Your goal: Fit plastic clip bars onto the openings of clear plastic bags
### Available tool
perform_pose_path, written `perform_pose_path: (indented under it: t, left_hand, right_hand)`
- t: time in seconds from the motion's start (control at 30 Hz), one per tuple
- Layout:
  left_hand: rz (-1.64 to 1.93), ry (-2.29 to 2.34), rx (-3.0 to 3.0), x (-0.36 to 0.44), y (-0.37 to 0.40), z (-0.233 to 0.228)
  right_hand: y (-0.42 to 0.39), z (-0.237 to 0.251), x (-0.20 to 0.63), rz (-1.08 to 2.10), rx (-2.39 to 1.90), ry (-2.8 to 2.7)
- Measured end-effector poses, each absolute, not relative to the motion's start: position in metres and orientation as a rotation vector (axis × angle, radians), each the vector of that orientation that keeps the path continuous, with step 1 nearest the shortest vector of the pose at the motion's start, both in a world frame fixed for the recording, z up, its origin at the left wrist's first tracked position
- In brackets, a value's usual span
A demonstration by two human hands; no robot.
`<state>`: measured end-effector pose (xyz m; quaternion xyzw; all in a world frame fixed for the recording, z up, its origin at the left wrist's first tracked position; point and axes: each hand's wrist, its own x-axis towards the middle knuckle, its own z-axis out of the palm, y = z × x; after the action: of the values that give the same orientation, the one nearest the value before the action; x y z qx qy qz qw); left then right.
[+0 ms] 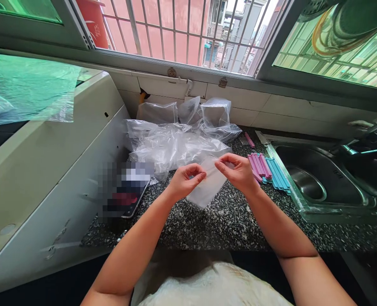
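Clear plastic bag (206, 194), one: in front of the body, over the speckled surface (220, 229), between both hands. Left hand (182, 182): fingers pinched closed on its left side. Right hand (240, 171): fingers likewise, upper right edge. Beyond: clear bags (175, 142), heaped. Rightward, beside steel sink (322, 170): pink clips (259, 165), turquoise clips (276, 175).

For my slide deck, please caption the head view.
Left hand and right hand hold a small translucent bag over a speckled counter, near pink clips and teal clips.
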<state>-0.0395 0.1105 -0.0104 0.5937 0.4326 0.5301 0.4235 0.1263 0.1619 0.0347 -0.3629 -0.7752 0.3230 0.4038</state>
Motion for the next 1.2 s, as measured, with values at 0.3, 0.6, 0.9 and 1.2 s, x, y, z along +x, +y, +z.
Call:
perform_pose_path:
  t: [0.3, 0.6, 0.9, 1.2]
  left_hand:
    - [1.283, 1.052, 1.496, -0.042, 0.110, -0.012]
    - [1.304, 1.047, 1.486, -0.041, 0.110, -0.010]
    - [1.300, 1.051, 1.466, -0.038, 0.112, -0.012]
    - [1.325, 1.108, 1.373, -0.039, 0.114, -0.016]
  right_hand:
    - [0.165, 0.040, 0.129, 0.910, -0.883, -1.971]
    - [0.164, 0.041, 0.128, 0.897, -0.892, -1.980]
    - [0.164, 0.038, 0.125, 0.887, -0.891, -1.997]
    - [0.184, 0.045, 0.148, 0.891, -0.915, -1.848]
